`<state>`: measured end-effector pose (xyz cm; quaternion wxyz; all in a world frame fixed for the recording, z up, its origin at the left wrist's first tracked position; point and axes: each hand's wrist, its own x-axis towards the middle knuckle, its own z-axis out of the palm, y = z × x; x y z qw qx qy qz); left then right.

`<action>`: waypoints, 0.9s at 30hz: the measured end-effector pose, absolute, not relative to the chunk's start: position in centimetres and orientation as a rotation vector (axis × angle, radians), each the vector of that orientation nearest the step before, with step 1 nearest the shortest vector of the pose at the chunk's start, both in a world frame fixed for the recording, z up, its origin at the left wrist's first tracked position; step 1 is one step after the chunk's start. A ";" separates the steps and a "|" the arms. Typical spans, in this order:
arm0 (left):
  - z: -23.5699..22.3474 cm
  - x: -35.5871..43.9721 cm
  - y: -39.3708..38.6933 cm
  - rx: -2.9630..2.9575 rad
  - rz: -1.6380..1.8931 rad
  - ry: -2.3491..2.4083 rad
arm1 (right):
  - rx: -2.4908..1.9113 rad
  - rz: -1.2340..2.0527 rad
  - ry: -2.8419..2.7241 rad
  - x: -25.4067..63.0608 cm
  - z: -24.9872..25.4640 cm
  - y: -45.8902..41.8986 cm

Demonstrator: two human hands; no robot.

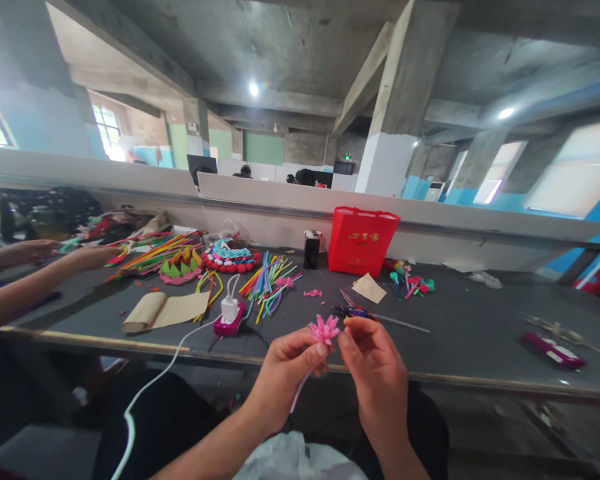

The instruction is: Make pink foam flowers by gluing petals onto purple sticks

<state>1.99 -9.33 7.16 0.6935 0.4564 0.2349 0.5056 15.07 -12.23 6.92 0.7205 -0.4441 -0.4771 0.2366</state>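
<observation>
A small pink craft flower (325, 328) with pointed petals is pinched between the thumb and fingers of my left hand (286, 373), above the table's front edge. A thin pale stem (299, 393) runs down below that hand. Just right of the flower, my right hand (379, 365) is closed, thumb and fingertips together; whatever they may hold is too small to make out. Beyond my hands on the table lie dark-handled pliers (355, 311) and a beige piece of paper (369, 288). Several loose pink pieces (313, 293) lie farther back.
Bundles of colourful pipe cleaners (270, 283) lie left of centre, near a purple power strip (230, 319) with a white plug and cable. A red bag (363, 241) stands against the divider. Another person's arms (45, 283) reach in at left. A second purple strip (555, 351) lies at right.
</observation>
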 end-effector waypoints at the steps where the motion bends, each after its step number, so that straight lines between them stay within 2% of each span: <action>1: 7.1 2.0 -9.3 1.025 1.144 0.532 | -0.995 0.483 -1.047 15.1 6.8 -12.4; 12: 7.3 1.8 -9.5 1.131 1.145 0.517 | -1.093 0.098 -1.325 14.5 7.5 -13.2; 27: 7.4 1.8 -9.3 1.243 1.239 0.569 | -1.156 0.267 -1.217 15.3 6.5 -12.8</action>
